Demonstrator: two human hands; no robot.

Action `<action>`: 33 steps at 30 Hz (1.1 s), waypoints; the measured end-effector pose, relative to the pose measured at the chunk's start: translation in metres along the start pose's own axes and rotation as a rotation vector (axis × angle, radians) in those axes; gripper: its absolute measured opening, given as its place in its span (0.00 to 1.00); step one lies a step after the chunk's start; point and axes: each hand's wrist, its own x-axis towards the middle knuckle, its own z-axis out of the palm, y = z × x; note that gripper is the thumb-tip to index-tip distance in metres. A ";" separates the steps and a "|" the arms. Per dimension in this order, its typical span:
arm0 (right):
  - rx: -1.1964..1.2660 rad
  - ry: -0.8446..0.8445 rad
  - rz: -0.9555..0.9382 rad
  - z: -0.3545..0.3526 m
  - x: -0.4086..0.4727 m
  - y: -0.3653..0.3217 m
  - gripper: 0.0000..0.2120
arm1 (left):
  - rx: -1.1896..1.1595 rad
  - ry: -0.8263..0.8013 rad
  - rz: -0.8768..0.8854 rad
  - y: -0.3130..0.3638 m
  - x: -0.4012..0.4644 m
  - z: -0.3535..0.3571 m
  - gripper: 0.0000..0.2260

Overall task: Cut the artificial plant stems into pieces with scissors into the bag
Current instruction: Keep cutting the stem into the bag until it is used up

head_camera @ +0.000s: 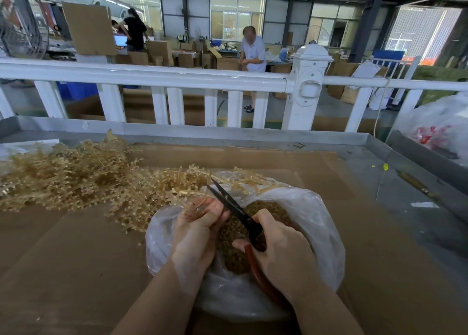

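The left hand (197,231) sits just below the middle of the frame, its grip clamped round a few gold stems (196,205) held over the mouth of the clear bag (316,223). The right hand (281,253) beside it has its grip closed round the red handles of the scissors (235,205), whose black blades stand apart and point up and left, right next to the held stems. The bag lies open at lower centre on the cardboard-covered table (63,253), with cut gold pieces (233,256) heaped inside. A big loose pile (65,177) of uncut stems spreads across the left of the frame and reaches the bag's far rim. Behind the table runs a white fence (177,77).
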 end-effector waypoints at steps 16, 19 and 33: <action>-0.034 0.055 -0.005 -0.003 -0.001 -0.003 0.18 | 0.010 0.019 -0.029 0.001 0.001 0.001 0.03; -0.047 0.048 0.004 -0.004 -0.001 -0.004 0.17 | 0.023 0.000 -0.026 0.000 0.000 0.003 0.04; -0.036 0.017 0.010 -0.001 -0.002 -0.005 0.21 | 0.091 -0.040 -0.032 -0.001 -0.003 0.005 0.08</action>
